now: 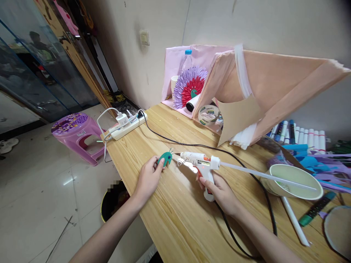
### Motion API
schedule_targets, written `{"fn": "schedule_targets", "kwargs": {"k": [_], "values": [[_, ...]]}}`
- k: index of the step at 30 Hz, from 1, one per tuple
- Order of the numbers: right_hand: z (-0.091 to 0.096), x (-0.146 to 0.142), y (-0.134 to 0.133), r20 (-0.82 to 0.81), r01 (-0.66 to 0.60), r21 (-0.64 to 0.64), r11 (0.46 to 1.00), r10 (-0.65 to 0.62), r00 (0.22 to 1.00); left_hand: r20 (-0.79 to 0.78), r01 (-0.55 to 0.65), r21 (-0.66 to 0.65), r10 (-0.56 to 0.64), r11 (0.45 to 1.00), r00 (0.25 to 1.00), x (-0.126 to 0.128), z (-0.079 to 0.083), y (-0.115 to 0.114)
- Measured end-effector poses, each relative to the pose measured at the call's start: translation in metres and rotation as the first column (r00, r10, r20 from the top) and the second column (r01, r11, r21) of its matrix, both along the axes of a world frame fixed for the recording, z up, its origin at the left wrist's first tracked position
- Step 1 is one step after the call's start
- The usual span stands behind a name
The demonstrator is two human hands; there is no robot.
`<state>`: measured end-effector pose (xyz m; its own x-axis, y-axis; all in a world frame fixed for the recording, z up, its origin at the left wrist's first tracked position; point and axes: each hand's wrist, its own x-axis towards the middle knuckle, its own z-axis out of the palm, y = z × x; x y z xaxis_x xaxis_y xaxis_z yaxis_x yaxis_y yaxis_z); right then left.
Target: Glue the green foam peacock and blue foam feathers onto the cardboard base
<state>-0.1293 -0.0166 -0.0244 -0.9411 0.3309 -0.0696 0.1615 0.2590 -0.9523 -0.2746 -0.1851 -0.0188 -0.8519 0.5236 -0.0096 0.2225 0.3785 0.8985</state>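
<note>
The grip of the right hand (pixel 222 191) is clenched round the handle of a white glue gun (pixel 201 162), held just above the desk (pixel 178 219) with its nozzle pointing at a teal paper piece (pixel 165 158). The left hand (pixel 148 179) pinches that piece at the desk's near edge, thumb on top; the fingers beneath it are hidden. From the head view, the gun's handle covers most of the right fingers, so I can't tell whether one rests on the trigger. A long glue stick (pixel 263 175) runs out of the gun's back over a pale bowl (pixel 294 180). The black cord (pixel 246 164) passes under the right wrist and out of sight. A peach folded board (pixel 274 91) hides part of a tape roll (pixel 208 114) and the things behind it. The items at the far right are cut off by the picture's edge. The dark bin (pixel 113 199) below the desk is partly blurred out. The desk is light wood, set against a plain wall, and a power strip (pixel 128 126) lies at its far corner. A purple stool (pixel 75 133) stands on the pale tiled floor.
</note>
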Motion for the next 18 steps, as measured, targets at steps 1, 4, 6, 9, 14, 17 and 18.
{"fn": "schedule_targets", "kwargs": {"k": [1,4,6,9,14,17,18], "values": [[0.0,0.0,-0.0002,-0.002,0.001,0.002,1.0,-0.001,1.0,-0.001,0.0,-0.002,0.0,1.0,1.0,-0.0001,-0.0003,-0.0001],[0.0001,0.0002,-0.0007,0.001,0.0,0.003,1.0,0.0,1.0,-0.001,-0.003,-0.005,0.003,1.0,1.0,-0.0006,-0.0009,-0.0001],[0.0002,0.0001,-0.0007,0.006,-0.003,0.001,1.0,0.003,1.0,0.001,-0.001,-0.007,0.001,1.0,1.0,-0.0009,-0.0008,0.0],[0.0004,-0.0005,-0.0001,0.01,-0.004,0.004,1.0,0.004,1.0,0.004,0.002,-0.012,-0.002,1.0,1.0,-0.001,-0.0003,-0.0001],[-0.001,-0.0001,0.0002,0.012,-0.01,0.006,1.0,0.01,1.0,0.023,0.003,0.02,-0.003,1.0,1.0,-0.001,-0.0012,-0.0005],[-0.0008,0.0005,-0.0007,-0.002,0.009,-0.013,1.0,-0.009,1.0,0.05,-0.009,0.083,0.004,0.997,0.999,-0.0025,-0.0021,-0.0007],[0.0005,-0.001,-0.0011,-0.015,0.026,-0.017,1.0,-0.027,1.0,0.06,-0.022,0.114,0.015,0.993,0.998,-0.0032,-0.0017,-0.0012]]}}
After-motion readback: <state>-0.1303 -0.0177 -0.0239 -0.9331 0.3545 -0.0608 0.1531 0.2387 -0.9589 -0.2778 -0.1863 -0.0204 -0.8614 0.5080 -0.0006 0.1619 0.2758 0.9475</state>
